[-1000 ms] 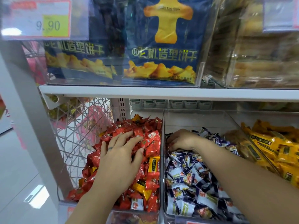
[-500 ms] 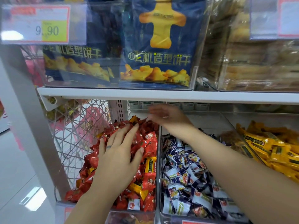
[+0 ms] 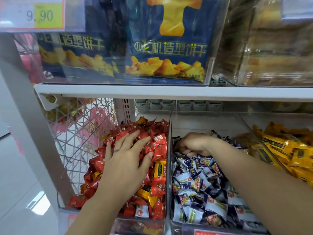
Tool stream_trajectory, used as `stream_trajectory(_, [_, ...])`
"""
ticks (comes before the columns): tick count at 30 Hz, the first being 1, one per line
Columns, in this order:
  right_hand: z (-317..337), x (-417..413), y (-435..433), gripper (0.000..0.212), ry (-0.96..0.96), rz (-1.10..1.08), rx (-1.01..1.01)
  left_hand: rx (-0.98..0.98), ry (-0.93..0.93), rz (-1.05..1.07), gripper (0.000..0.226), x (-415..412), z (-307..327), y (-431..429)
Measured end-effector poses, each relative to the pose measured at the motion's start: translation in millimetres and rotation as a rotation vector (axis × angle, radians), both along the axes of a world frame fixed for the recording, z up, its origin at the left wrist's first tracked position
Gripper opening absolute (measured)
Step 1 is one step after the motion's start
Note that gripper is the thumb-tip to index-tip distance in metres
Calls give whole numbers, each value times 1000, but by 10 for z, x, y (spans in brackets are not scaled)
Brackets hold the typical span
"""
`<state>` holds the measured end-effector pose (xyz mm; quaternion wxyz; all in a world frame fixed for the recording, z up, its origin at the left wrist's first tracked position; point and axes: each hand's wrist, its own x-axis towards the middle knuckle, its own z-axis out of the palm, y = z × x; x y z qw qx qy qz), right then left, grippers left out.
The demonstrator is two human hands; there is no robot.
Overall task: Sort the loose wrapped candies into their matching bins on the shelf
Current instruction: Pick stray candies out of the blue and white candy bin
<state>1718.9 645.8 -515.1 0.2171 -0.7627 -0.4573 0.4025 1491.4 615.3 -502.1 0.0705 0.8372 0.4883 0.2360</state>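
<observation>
Head view shows the left hand (image 3: 126, 160) lying flat, fingers straight and spread, on the red candies (image 3: 156, 143) in the left bin (image 3: 140, 224). A stray yellow candy (image 3: 159, 169) lies just beside its thumb, on the right, with its long axis front to back; this hand is nearer. The right hand (image 3: 194, 144) curls down into the blue-white candies (image 3: 203, 184); I cannot tell if it pinches one.

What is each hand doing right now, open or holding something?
Left hand: open, fingers spread flat on the red candies.
Right hand: fingers curled down into the blue-and-white candies; whether they hold one cannot be told.
</observation>
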Motion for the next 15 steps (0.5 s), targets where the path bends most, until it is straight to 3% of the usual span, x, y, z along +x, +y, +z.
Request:
stream_trajectory(4, [-14, -39, 36, 32, -375, 189, -83, -7, -9, -3, 46, -3, 5, -18])
stream_trajectory(7, [-29, -69, 13, 35, -454, 275, -76, -9, -2, -1, 46, -9, 0, -24])
stream_trajectory(12, [-97, -15, 11, 42, -298, 284, -67, -13, 11, 5, 47, -3, 1, -38])
stream_trajectory(15, [-91, 2, -6, 49, -111, 217, 8, -7, 16, 12, 47, 11, 1, -37])
